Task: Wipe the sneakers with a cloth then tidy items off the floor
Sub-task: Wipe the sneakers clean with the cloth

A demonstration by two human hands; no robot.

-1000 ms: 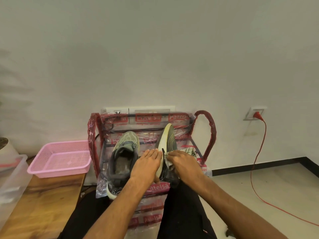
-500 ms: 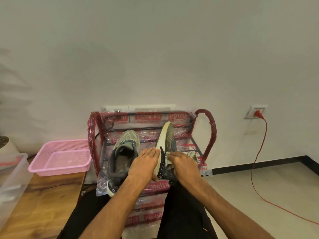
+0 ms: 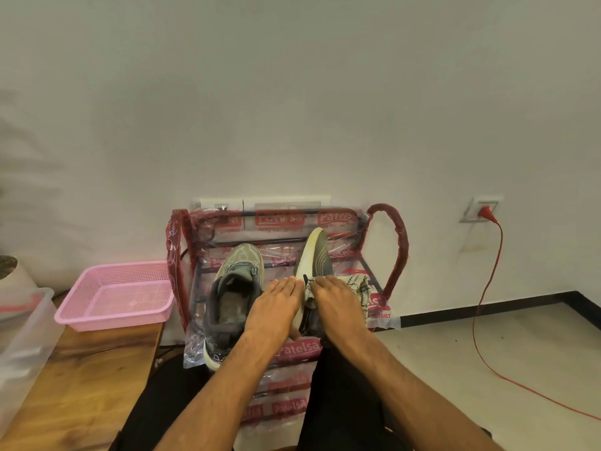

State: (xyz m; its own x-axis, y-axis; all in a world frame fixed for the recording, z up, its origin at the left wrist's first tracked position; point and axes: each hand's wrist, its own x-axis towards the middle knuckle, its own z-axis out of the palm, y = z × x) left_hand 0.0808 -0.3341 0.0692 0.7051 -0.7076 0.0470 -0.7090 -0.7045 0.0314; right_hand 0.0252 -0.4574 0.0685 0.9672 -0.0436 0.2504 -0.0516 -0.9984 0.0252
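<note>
On the plastic-wrapped rack (image 3: 395, 242) against the wall, a sneaker (image 3: 317, 255) is tipped on its side and steadied by the left hand (image 3: 274, 307), whose fingers are laid flat and together along the sole. A patterned cloth (image 3: 357, 286) is pressed to its upper under the closed right hand (image 3: 335, 304). The second sneaker (image 3: 232, 294) is seen upright just beside the left hand.

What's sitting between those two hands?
In the head view, the tilted sneaker stands on its edge between the left hand and the right hand, which presses a cloth against it.
</note>
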